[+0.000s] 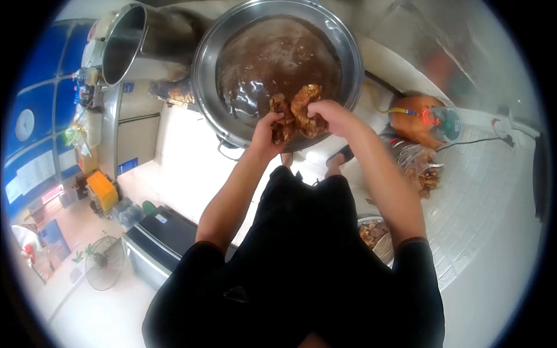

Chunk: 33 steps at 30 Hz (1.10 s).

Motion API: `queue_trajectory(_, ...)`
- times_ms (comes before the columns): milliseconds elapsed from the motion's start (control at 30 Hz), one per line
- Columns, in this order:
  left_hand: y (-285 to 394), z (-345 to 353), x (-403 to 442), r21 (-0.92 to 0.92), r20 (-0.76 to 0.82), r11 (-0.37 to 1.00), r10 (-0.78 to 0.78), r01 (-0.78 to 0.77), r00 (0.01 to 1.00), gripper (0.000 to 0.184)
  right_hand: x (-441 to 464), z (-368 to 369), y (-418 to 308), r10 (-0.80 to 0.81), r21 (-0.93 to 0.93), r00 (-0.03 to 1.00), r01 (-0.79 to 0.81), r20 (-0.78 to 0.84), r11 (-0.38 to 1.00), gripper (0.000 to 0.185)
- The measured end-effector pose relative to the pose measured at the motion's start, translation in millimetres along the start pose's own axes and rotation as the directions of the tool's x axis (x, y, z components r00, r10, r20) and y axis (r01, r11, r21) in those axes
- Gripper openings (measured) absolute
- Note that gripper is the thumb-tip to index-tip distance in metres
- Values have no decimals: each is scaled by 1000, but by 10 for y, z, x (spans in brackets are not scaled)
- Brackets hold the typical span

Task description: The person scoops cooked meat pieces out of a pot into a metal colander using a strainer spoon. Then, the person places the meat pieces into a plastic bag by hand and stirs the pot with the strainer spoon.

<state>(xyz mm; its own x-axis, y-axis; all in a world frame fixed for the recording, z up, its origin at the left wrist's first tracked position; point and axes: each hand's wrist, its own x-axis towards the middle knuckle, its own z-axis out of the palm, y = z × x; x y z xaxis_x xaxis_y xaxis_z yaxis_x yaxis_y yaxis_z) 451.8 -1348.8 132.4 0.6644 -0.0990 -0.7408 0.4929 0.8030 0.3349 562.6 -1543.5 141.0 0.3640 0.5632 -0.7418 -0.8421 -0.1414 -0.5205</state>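
Note:
A wide metal pot holds dark brown liquid with a shiny, bubbly surface. Over its near rim, my left hand is closed around a lumpy piece of browned meat. My right hand grips another browned piece of meat beside it, thumb pressed on top. The two pieces are side by side and nearly touch; I cannot tell whether they are joined. The undersides of both pieces and several of my fingers are hidden.
A tall steel pot stands left of the wide pot. On the right are a bag of brown pieces and a gas bottle-like orange object with a yellow hose. A bowl of meat pieces sits by my right arm. A dark-topped cabinet is at left.

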Motion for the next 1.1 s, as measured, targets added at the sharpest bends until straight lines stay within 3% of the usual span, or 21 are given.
queue_trajectory(67, 26, -72, 17, -19, -40, 1000, -11, 11, 999, 47, 140, 103, -38, 109, -5, 993, -110, -47, 994, 26)
queue_trajectory(133, 64, -144, 57, -18, -95, 998, -67, 66, 993, 44, 228, 162, -55, 125, 7, 991, -125, -44, 992, 23)
queue_trajectory(200, 88, -175, 114, -43, -77, 997, -63, 60, 995, 40, 281, 189, -112, 144, -61, 977, -155, -156, 986, 23)
queue_trajectory(333, 196, -235, 237, 62, -132, 995, -65, 74, 989, 36, 379, 199, -188, 132, -98, 964, -157, -229, 983, 28)
queue_trajectory(400, 247, -346, 310, 245, -182, 962, -78, 122, 980, 40, 402, 195, -219, 133, -118, 952, -171, -275, 978, 30)
queue_trajectory(433, 311, -329, 241, 242, -180, 963, -76, 119, 981, 40, 472, 112, -211, 142, -208, 938, -214, -316, 954, 30)
queue_trajectory(500, 503, -253, 72, 616, -330, 779, 119, 118, 936, 51, 535, 10, -221, 89, -386, 895, -277, -437, 880, 29)
queue_trajectory(533, 563, -325, 85, 614, -330, 781, 122, 114, 936, 51, 525, -16, -258, 87, -391, 896, -275, -436, 878, 29)
queue_trajectory(567, 622, -422, 120, 878, -305, 459, 320, 135, 897, 57, 497, -28, -305, -3, -529, 884, -277, -468, 802, 30)
queue_trajectory(600, 656, -514, 143, 979, -198, 57, 486, 195, 851, 62, 474, -32, -343, -95, -651, 870, -284, -483, 704, 33)
queue_trajectory(633, 702, -518, 96, 974, -145, -67, 541, 215, 828, 68, 373, 101, -484, -121, -735, 845, -372, -521, 566, 37)
queue_trajectory(667, 764, -505, 72, 974, -144, -71, 544, 216, 827, 68, 442, 54, -480, -123, -735, 846, -368, -519, 569, 37)
queue_trajectory(733, 882, -458, 58, 877, -109, -339, 549, 341, 828, 65, 602, -96, -446, -398, -908, 818, -345, -415, 238, 36)
queue_trajectory(867, 936, -538, 215, 829, -28, -426, 613, 361, 789, 59, 486, 24, -674, -248, -845, 819, -446, -518, 294, 35)
queue_trajectory(933, 986, -557, 300, 825, -49, -427, 601, 371, 798, 56, 642, -129, -589, -460, -870, 739, -423, -493, 255, 36)
queue_trajectory(967, 993, -571, 332, 804, -38, -442, 630, 398, 776, 52, 689, -226, -521, -572, -852, 632, -399, -523, 339, 38)
queue_trajectory(1000, 1003, -585, 360, 781, -24, -458, 656, 424, 754, 49, 661, -396, -448, -564, -843, 627, -400, -538, 359, 38)
queue_trajectory(1067, 1019, -530, 314, 815, 108, -456, 726, 357, 680, 44, 185, -505, -450, -815, -911, 422, -75, -398, 406, 38)
queue_trajectory(1100, 1009, -492, 290, 836, 188, -460, 753, 300, 630, 43, -25, -623, -410, -809, -898, 403, -85, -427, 431, 38)
